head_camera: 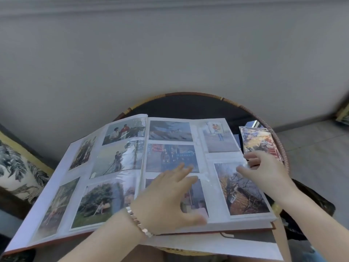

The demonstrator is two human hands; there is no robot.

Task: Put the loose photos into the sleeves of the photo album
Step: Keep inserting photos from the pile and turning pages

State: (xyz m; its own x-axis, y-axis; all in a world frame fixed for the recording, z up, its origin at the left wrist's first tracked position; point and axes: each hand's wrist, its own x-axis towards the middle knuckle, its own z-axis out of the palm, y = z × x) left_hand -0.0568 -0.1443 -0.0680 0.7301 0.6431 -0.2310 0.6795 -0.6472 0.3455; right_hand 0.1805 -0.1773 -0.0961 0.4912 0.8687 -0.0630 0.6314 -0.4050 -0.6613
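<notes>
A large photo album [120, 163] lies open on a small round table, both pages full of photos in clear sleeves. My left hand [170, 197] lies flat with spread fingers on the middle column of the right page. My right hand [264, 171] is at the right page's outer edge, fingertips touching the top of the sleeve that holds an autumn tree photo [243, 193]. Whether it pinches the plastic is unclear. A stack of loose photos [260, 142] lies on the table just beyond the right hand.
The round table [188, 104] has a woven rim and a dark top. A patterned cushion [17, 167] sits at the left. White paper [207, 244] lies under the album's near edge. A grey wall is behind and floor is at the right.
</notes>
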